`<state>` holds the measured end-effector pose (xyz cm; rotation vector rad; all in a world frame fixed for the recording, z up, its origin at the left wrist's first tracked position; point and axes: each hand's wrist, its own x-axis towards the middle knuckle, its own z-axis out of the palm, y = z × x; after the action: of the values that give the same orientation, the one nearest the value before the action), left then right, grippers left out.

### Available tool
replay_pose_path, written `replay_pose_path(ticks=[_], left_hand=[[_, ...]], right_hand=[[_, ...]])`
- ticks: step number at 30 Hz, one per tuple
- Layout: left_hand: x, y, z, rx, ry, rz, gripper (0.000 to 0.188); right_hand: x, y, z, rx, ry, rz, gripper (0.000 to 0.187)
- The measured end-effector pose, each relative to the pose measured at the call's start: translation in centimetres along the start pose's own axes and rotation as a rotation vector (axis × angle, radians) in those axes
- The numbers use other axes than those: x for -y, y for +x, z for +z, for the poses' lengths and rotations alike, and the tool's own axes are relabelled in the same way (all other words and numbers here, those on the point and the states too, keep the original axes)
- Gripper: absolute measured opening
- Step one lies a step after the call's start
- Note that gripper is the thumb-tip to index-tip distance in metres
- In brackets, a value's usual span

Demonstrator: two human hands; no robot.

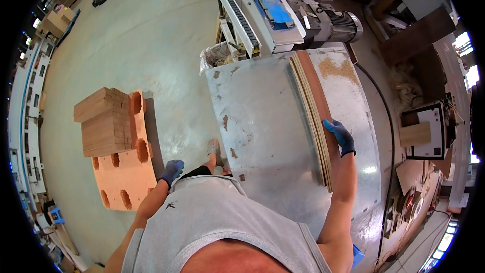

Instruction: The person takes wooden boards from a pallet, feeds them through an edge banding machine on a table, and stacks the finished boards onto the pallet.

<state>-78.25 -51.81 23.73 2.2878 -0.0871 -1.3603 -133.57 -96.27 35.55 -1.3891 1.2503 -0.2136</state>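
Note:
A stack of several long, narrow wooden boards (319, 106) lies lengthwise on a metal-topped table (252, 101), pale layered edges to the left and a reddish-brown face on top. My right hand (341, 137), in a blue glove, grips the stack's right side near its middle, thumb over the top face; some of its fingers are hidden. Away from the table, my left hand (173, 170), also blue-gloved, hangs low beside my body. Its fingers are curled in, and nothing shows in them.
To the left, piled wooden blocks (106, 126) rest on an orange pallet (126, 177) with cut-out holes. Beyond the table stand a machine with a roller track (235, 10), a motor (341, 25) and a lined waste bin (217, 54). A black cable (388, 116) runs along the right. Sawdust (337, 69) lies on the tabletop.

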Motion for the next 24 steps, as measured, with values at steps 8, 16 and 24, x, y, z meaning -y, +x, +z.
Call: replay_pose_path(ticks=[8,16,24], left_hand=[[0.1,0.8,0.2,0.075,0.082,-0.027,0.036],[2.7,3.5,0.4,0.122,0.081,0.009,0.032],[-6.9,3.3,3.4,0.382,-0.542,-0.009,0.026]], right_hand=[[-0.3,0.4,-0.8,0.008,-0.035,-0.001,0.069],[0.2,-2.7,5.8,-0.033,0.102,-0.071,0.063],[4.4,-8.3,18.9,0.096,0.124,-0.079,0.057]])
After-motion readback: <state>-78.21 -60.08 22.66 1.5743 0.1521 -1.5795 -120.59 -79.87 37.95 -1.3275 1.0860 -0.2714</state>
